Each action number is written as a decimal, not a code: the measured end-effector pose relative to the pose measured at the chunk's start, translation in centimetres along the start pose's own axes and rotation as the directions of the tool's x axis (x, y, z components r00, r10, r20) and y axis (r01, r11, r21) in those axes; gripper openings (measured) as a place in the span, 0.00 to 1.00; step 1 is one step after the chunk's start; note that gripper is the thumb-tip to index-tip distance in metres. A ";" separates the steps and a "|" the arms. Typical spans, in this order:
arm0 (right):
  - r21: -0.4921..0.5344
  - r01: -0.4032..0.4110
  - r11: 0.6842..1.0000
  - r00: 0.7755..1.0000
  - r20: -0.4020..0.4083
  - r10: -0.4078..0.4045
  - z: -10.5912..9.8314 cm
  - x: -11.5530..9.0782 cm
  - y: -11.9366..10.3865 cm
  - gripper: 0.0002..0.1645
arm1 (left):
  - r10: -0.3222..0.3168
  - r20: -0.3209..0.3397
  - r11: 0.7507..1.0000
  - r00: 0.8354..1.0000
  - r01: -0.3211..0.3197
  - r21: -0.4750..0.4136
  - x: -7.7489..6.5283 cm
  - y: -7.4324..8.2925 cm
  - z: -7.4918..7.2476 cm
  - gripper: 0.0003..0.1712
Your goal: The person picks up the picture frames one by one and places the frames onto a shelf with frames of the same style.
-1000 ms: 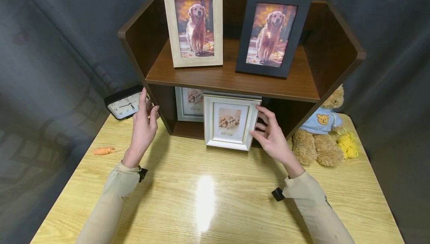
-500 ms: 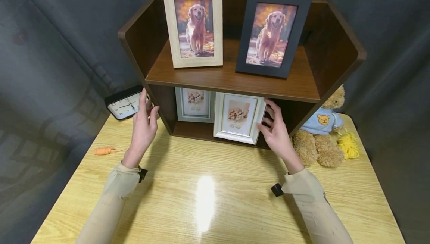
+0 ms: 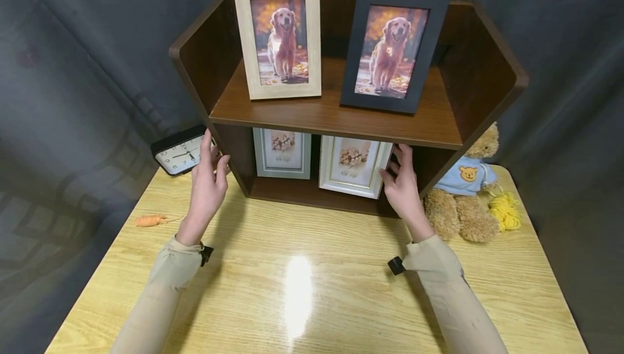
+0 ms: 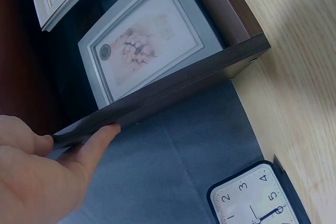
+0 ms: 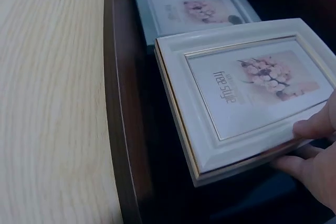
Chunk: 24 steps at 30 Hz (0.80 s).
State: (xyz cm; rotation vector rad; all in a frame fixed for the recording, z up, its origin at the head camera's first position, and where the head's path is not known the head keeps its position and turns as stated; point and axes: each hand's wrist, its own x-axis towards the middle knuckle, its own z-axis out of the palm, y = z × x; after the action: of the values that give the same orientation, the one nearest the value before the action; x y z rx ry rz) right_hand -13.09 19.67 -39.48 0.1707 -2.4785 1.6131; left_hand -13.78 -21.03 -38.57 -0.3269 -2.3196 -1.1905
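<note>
My right hand grips a white picture frame with a thin gold line by its right edge, thumb on the front and fingers behind. The frame leans back slightly in the lower compartment of a dark brown shelf, its top partly hidden by the upper board. Left of it, a grey-blue picture frame with a similar flower print stands apart. In the left wrist view, my left hand holds the front edge of the shelf's left side panel between thumb and fingers.
Above stand a cream picture frame and a black picture frame, both with dog photos. A clock and an orange carrot-shaped item lie left on the wooden table. A teddy bear and yellow yarn sit right.
My right hand has moved the white frame rightward and back into the lower compartment, uncovering the grey-blue frame. My left hand stays at the side panel.
</note>
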 end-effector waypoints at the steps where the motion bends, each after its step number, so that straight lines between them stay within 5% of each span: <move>1: -0.004 0.005 1.000 1.000 -0.001 -0.005 0.1 0.2 0.1 0.43 | 0.001 -0.001 1.000 1.000 -0.001 0.002 0.0 0.0 0.0 0.40; 11: -0.007 0.044 0.999 0.998 -0.052 -0.044 0.3 1.3 0.8 0.53 | 0.017 -0.014 1.000 1.000 -0.017 0.007 -0.1 -0.2 0.0 0.39; 24: 0.095 -0.024 0.995 0.998 -0.060 0.030 0.4 2.0 2.2 0.53 | 0.024 -0.011 1.000 1.000 -0.025 -0.010 0.0 -0.1 0.1 0.39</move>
State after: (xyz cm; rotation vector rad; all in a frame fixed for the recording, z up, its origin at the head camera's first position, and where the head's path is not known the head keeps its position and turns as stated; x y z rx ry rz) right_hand -15.51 20.22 -41.12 0.0989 -2.3711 1.7200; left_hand -13.86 -21.06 -38.70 -0.3505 -2.2940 -1.1900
